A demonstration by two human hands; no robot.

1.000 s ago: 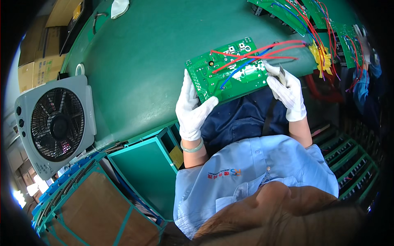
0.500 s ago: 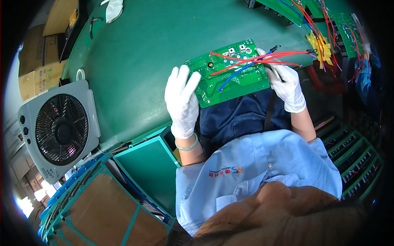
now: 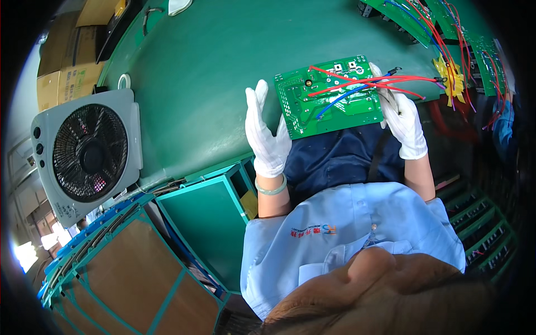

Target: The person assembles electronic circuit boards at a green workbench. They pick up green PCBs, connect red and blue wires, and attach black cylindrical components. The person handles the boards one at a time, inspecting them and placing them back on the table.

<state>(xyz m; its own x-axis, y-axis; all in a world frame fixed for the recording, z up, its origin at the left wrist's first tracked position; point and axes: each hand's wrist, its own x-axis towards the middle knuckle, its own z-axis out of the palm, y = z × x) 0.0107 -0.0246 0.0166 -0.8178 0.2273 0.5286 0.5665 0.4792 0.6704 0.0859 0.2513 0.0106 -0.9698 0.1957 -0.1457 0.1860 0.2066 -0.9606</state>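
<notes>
Circuit board (image 3: 329,97): flat green rectangle, glossy, with pale printed traces, small silver parts and solder spots; it lies at the near edge of the table, partly overhanging the person's lap.
Long axis: runs left to right across the view, tilted a little, with the right end farther from the person than the left.
Wires (image 3: 368,84): thin red leads and one blue lead, smooth plastic insulation, running over the board's face and off past its right end toward the far right.
Left hand (image 3: 267,131): in a white knit glove, open and flat, fingers straight and pointing away from the person; it holds nothing and stands just beside the board's left edge, the palm edge near the lower left corner.
Right hand (image 3: 405,117): white glove, fingers curled onto the board's right edge where the wires leave it, gripping that end.
Bracelet (image 3: 272,187): smooth pale green ring on the left wrist.
Table (image 3: 195,84): dark green, matt, smooth surface.
Fan (image 3: 89,153): square grey plastic box with a round black grille, at the table's left end.
Change: a second ago the left hand gripped the board's left edge; it has since let go and opened, and the board sits flatter.
</notes>
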